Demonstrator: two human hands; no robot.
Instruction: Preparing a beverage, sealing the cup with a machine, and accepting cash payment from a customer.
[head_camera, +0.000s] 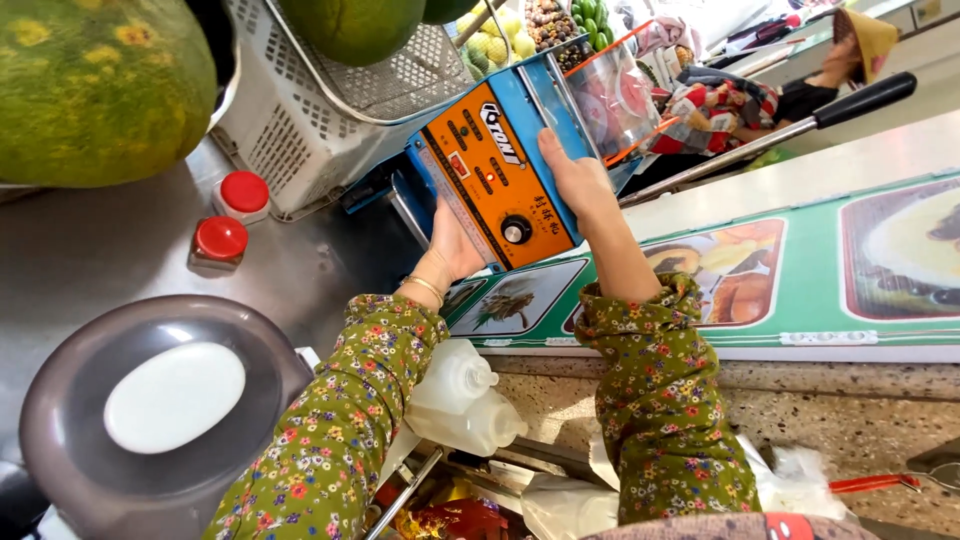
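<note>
Sealer (500, 170): orange-and-blue machine with a black knob, tilted, at the back of the steel worktop (90, 250), against the white basket (300, 120). Held from both sides.

Left hand (452, 245): flat against the sealer's lower left side, palm pressed on; fingers hidden behind the casing, so their curl cannot be told. Bracelet at the wrist.

Right hand (575, 180): on the sealer's right edge, thumb laid along the blue rim, fingers wrapped behind, closed on the casing.

Both arms in floral sleeves.

Film roll (610, 95): clear, printed red, at the sealer's far end.

Long lever (780, 130): metal bar with black grip, just right of the sealer.

Two red caps (232, 215): on the worktop, left of the sealer.

Grey lid (70, 400): round, with a white oval centre, at the worktop's near left corner.

Green fruit (95, 85): large, yellow-blotched, at the far left corner.

Green signboard (800, 270): with food pictures, along the counter's right edge.

Plastic jugs (460, 400): translucent, below the worktop edge between the arms.
</note>
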